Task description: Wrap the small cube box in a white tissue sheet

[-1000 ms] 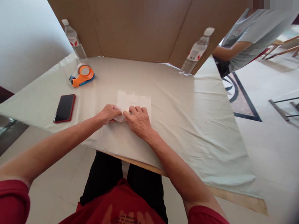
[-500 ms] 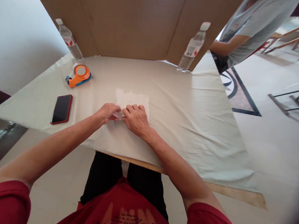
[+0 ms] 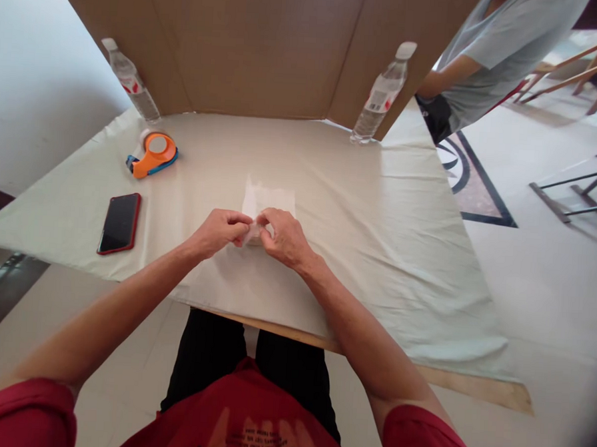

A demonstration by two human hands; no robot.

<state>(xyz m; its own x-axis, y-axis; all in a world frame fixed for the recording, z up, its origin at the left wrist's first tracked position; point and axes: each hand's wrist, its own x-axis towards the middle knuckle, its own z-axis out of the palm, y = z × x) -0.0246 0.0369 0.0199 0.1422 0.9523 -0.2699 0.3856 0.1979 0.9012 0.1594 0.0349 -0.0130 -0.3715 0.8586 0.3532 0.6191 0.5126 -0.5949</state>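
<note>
A thin, pale sheet (image 3: 276, 198), like tissue or soft wrapping paper, lies on the cloth in front of me, its left edge folded up. My left hand (image 3: 222, 233) pinches a raised corner of this sheet between thumb and fingers. Close against it, my right hand (image 3: 288, 239) curls over the same fold, thumb and forefinger nearly meeting at the sheet. Between and below the fingers shows a small tan, box-like item (image 3: 254, 239); the hands and sheet cover most of it, so its kind is unclear.
A red-cased phone (image 3: 120, 223) and an orange tape dispenser (image 3: 153, 156) lie to the left. Two water bottles (image 3: 130, 81) (image 3: 384, 94) stand before a brown cardboard screen (image 3: 257, 48). A person in a grey shirt (image 3: 512, 54) sits beyond the right edge.
My right hand has lifted from lying over the sheet into a pinch. My left hand has moved right, folding the sheet's left side up and inward. The view has shifted slightly.
</note>
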